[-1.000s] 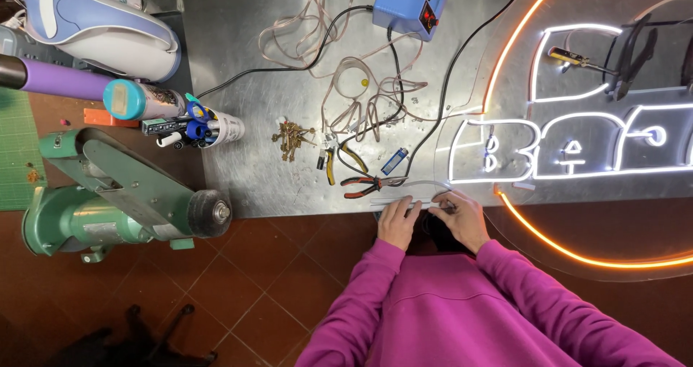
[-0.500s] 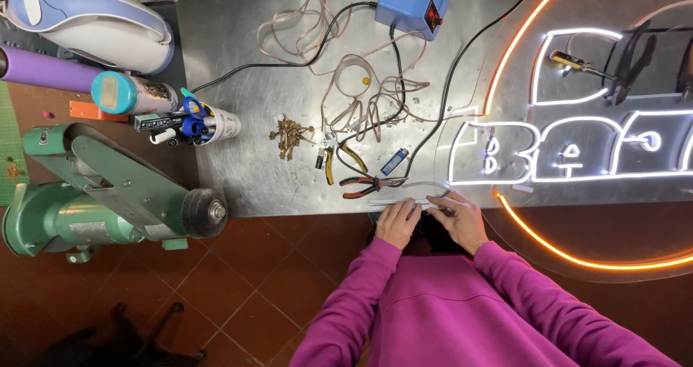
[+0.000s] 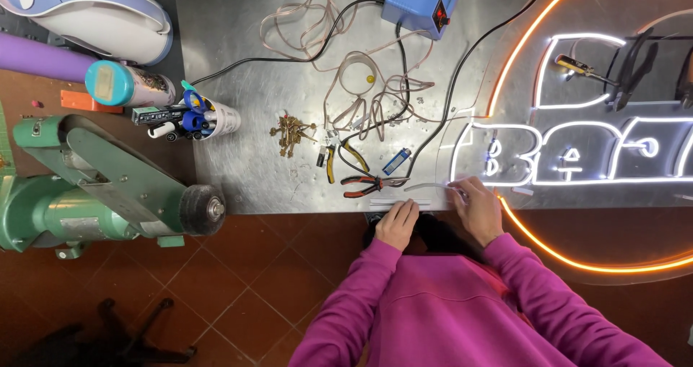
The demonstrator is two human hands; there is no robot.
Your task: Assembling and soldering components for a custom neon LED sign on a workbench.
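Steel bench [image 3: 245, 85]: right hand [image 3: 478, 210] pinches clear tube [image 3: 427, 187]; left hand [image 3: 397, 224] rests flat just below.

One overhead view looks straight down, far above the metal bench [image 3: 253, 107].

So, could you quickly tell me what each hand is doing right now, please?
Left hand: fingers pressed down on a thin clear strip at the table edge.
Right hand: pinching the end of a thin clear tube.
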